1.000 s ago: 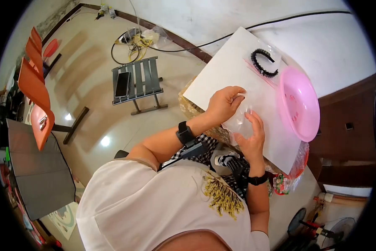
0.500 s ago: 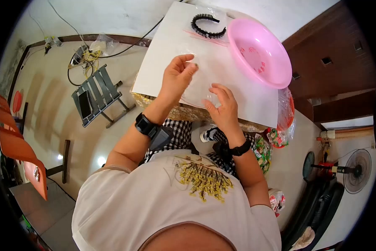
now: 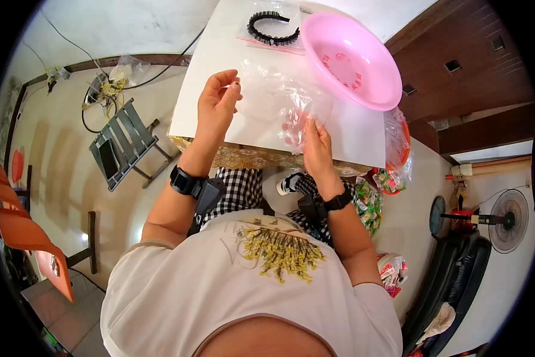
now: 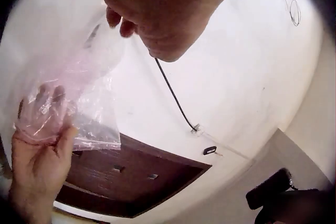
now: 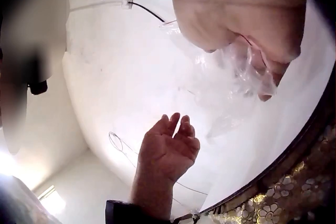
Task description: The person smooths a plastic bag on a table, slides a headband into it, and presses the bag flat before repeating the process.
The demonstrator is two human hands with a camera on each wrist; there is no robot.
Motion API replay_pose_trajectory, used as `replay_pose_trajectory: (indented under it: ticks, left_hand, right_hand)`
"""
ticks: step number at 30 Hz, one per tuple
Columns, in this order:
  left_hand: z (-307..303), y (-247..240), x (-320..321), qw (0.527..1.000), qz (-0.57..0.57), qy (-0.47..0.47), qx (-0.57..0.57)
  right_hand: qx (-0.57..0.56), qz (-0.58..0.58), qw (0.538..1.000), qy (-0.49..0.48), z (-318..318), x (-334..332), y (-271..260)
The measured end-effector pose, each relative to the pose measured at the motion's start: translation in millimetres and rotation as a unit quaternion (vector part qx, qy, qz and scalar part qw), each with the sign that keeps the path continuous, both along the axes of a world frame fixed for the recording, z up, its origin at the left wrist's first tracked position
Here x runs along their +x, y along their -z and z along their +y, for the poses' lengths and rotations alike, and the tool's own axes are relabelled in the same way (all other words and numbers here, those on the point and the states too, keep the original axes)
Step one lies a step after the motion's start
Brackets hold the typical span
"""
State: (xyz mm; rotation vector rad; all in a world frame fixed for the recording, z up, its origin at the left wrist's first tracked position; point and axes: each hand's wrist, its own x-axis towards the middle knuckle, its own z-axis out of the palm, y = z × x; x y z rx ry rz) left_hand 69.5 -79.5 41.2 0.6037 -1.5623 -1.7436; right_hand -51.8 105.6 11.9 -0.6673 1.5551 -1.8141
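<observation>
In the head view, a clear plastic bag [image 3: 300,104] with a pinkish edge spreads over the white tabletop [image 3: 187,116]. My right hand [image 3: 319,149] grips it at its near right side, thumb in front; in the left wrist view the fingers show through the film. My left hand [image 3: 215,104] hovers to the left of the bag, its fingers loosely bent around nothing, as the right wrist view also shows. Farther back lies a black ruffled headband [image 3: 273,40] on clear packaging with pink edges. A pink basin [image 3: 350,65] stands to the right of the bag.
A patterned gold cloth [image 3: 237,157] hangs below the tabletop's near edge. Wrapped packets [image 3: 371,211] and a red basket [image 3: 405,146] with plastic film sit low on the right. On the left is a folding stool [image 3: 130,140] bearing a phone [image 3: 108,159]. A fan [image 3: 508,220] stands farther right.
The head view has swung, so the table sits farther left and higher. My right hand has gone from loosely spread fingers by the bag to gripping it; the bag now lies wider open between the hands.
</observation>
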Motion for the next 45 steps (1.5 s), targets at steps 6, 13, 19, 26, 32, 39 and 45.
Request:
replay_pose_trajectory:
  ticks: [6,13,19,26,32,39,45]
  left_hand:
    - [-13,30,-8,0.99,-0.053,-0.129,0.002]
    - [-16,25,1,0.992,-0.031,0.022,0.12]
    - [-24,43,3,0.907,-0.266,0.024,-0.326]
    - [-25,50,8,0.994,-0.058,0.085,-0.028]
    - [-66,60,-8,0.984,-0.091,0.139,-0.072]
    - [-40,52,-18,0.999,-0.022,0.026,-0.034]
    - [-54,68,-31,0.999,-0.002,0.032,0.026]
  right_hand:
    - [-0.047,-0.057,0.997,-0.034,7,8,-16]
    - [-0.038,-0.036,0.997,0.058,15,-5,-2]
    - [-0.029,-0.008,0.969,0.247,0,-10,-2]
    - [-0.077,0.206,0.924,0.314,0,-52,48]
    - [-0.068,0.228,0.94,0.246,24,-32,13]
    - [-0.063,0.175,0.952,0.242,33,-30,10]
    - [-0.036,0.117,0.968,0.22,32,-28,19]
